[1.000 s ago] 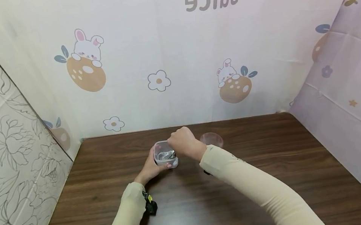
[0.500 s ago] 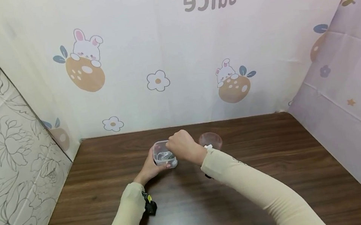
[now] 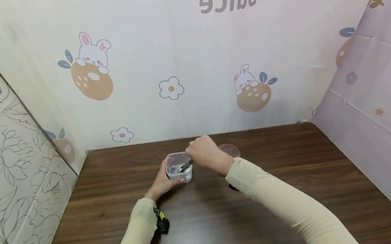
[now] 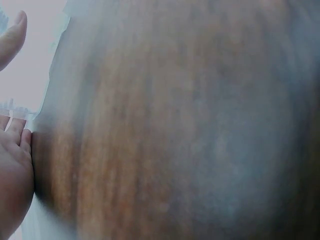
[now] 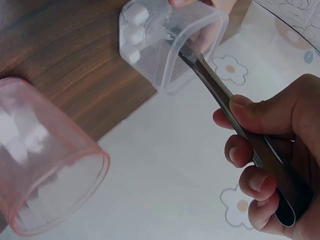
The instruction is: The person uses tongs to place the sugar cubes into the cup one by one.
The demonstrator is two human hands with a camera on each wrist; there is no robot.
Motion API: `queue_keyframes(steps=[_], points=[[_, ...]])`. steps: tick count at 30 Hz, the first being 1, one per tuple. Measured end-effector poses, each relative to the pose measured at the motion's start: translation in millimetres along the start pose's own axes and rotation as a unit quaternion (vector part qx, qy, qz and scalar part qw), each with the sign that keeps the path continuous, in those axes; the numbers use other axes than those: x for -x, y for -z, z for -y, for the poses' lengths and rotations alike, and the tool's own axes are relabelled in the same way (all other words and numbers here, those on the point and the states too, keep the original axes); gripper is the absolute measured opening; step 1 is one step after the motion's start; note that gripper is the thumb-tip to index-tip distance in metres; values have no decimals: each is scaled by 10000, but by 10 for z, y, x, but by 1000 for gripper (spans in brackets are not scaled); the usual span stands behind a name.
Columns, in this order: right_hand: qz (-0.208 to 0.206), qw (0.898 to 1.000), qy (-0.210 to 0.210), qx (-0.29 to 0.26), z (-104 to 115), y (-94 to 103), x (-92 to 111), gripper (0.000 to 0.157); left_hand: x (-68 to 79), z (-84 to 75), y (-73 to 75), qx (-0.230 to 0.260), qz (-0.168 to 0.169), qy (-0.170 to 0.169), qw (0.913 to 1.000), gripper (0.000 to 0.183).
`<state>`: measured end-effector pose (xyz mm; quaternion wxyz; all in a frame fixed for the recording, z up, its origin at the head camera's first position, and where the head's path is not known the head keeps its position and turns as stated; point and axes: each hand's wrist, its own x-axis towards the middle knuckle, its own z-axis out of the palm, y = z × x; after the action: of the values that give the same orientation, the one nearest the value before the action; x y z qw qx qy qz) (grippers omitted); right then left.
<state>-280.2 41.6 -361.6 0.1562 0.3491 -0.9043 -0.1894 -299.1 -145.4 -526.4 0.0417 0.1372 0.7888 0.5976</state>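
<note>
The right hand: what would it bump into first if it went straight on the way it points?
Most likely the clear box: the tongs in the right hand reach into it, so they may touch its bottom or a side. How deep they are is unclear.

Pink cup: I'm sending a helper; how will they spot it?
At the back of the brown table, find the clear box. Right of it, in the head view, is the pink cup. Unlike the squarish box, it is round and pink.

Head view overlooks the container (image 3: 176, 160), right wrist's closer.
</note>
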Motion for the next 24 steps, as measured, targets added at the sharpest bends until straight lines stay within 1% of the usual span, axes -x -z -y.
queue_keyframes(steps=[4,7,10,12,14,18,22,24], points=[[-242,9997,-22,-91,-81,38,54,21,4,-24,-1,-47,11,14,10000,101],[-341,9992,-35,-181,-141,53,90,23,27,-111,13,103,74,17,9999,101],[-268,9991,-77,-311,-196,67,122,18,78,-249,35,214,169,-15,9996,99],[-174,9990,-130,-389,-232,76,144,16,117,-335,45,146,209,1,9997,98],[-97,9986,-194,-482,-268,88,167,17,151,-396,46,40,220,-27,9997,96],[-92,9973,-338,-650,-355,99,232,18,175,-430,38,-57,220,-80,9997,94],[-253,9951,-464,-837,-459,92,304,27,171,-423,38,-8,217,-122,9997,94],[-272,9941,-537,-897,-514,81,335,24,166,-418,41,13,198,-132,9997,93]])
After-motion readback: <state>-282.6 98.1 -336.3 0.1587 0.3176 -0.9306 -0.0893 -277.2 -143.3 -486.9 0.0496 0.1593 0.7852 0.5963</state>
